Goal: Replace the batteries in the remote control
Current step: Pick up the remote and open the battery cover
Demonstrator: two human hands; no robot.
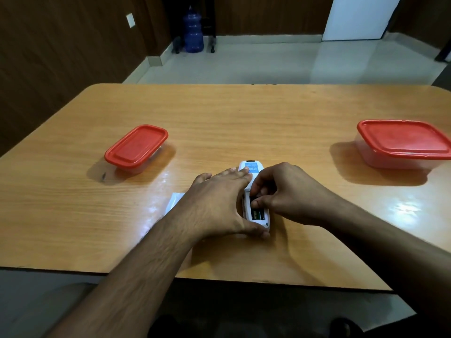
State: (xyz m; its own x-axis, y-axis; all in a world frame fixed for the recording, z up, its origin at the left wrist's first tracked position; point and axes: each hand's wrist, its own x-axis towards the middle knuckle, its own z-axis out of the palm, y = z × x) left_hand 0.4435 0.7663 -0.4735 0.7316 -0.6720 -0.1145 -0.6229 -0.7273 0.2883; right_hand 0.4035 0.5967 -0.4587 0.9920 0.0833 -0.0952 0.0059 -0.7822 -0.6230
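White plastic, the remote control lies face down near the table's front edge, its battery bay open with dark batteries showing. Working a cell end-first would likely go best, with the body pinned flat. Left hand presses it with straight fingers, thumb hooked at the near end; right hand pinches into the bay, fingers curled.

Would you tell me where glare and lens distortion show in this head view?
Head view: ceiling-light glare whitens the table on the right and beside the left hand; wide-angle distortion bows the table's edges; the remote is sharp enough.
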